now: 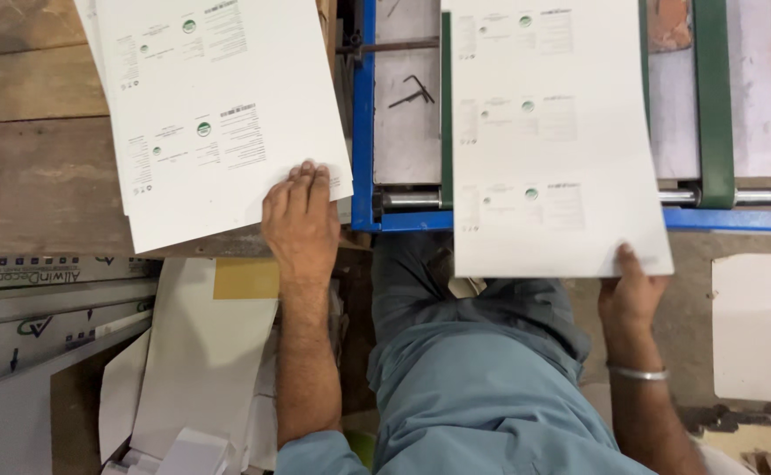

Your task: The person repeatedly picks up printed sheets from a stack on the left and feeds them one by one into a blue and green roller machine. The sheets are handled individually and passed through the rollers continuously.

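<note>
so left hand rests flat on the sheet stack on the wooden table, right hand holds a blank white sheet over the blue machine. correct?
Not quite. The sheet in the right hand is not blank: the head view shows three printed label blocks down it. The rest holds: the left hand rests flat on the sheet stack on the wooden table, beside the blue machine.

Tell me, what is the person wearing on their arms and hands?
Both forearms are bare, with no gloves on the left hand or the right hand. The right wrist carries a thin silver-coloured bangle. A light blue-grey sleeve starts up near the left elbow, matching the shirt. No rings or watch show.
</note>
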